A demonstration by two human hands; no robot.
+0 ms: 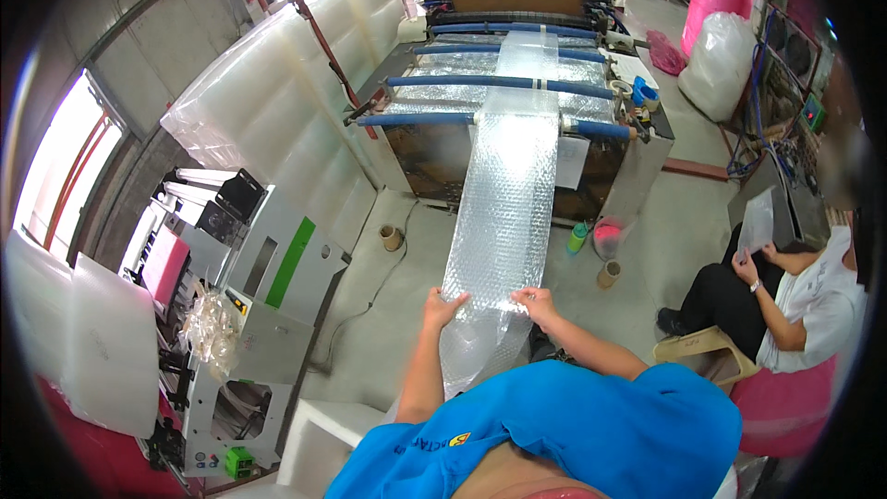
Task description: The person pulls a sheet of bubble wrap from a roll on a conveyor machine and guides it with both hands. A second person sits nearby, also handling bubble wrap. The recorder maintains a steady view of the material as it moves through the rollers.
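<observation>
A long strip of clear bubble wrap (504,194) runs down from the blue rollers of a machine toward my body. My left hand (444,306) pinches its left edge, thumb on top. At the opposite edge, my right hand (536,303) grips the strip between thumb and fingers. Between my hands the film lies fairly flat; below them it hangs down toward my lap, partly hidden by my blue shirt.
Ahead stands the roller machine (416,159) with blue rollers (416,118). At left are a white-and-green machine (277,268) and stacked wrapped bundles (268,74). A seated person (804,305) at right holds a clear sheet (756,222). A green bottle (577,238) and cardboard cores (608,273) stand on the floor.
</observation>
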